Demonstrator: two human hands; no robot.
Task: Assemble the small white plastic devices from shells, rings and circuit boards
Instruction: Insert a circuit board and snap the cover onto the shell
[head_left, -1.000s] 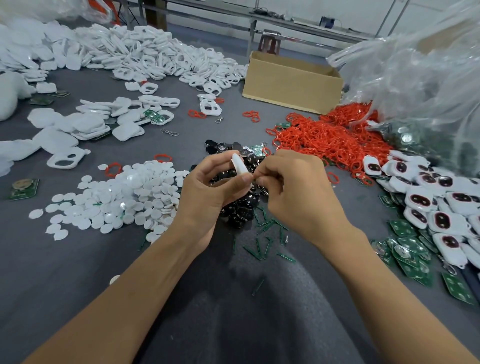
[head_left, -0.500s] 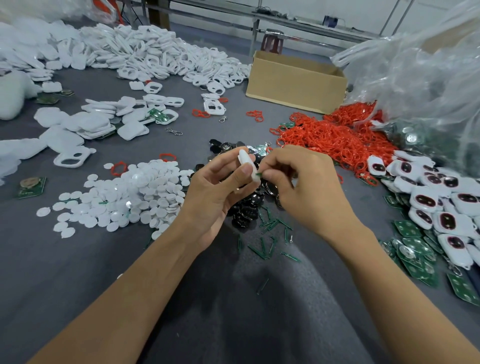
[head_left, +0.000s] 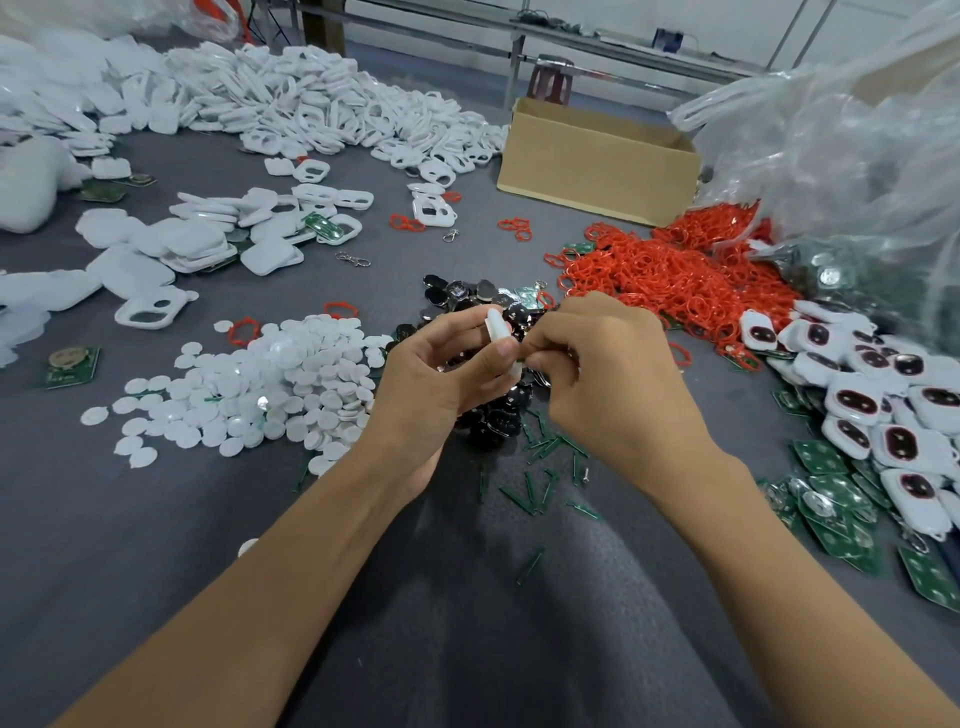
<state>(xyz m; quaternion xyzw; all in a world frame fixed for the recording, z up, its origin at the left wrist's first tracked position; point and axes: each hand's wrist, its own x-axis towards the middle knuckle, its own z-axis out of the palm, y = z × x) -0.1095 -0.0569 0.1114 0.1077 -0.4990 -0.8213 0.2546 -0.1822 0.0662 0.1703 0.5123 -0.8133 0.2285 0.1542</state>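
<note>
While the left hand (head_left: 436, 374) pinches a white shell (head_left: 497, 326) on edge between thumb and curled fingers, the right hand (head_left: 613, 374) meets it from the other side, its fingers bunched and pinching the shell's lower rim; whether a smaller part sits between them cannot be told. Both hands hover above a heap of glossy black pieces (head_left: 457, 296) on the grey worktop (head_left: 156, 519). White discs (head_left: 270, 379) lie to the left, red rings (head_left: 670, 280) behind and to the right, and finished devices (head_left: 883, 410) beside green circuit boards (head_left: 831, 499) at the right edge.
</note>
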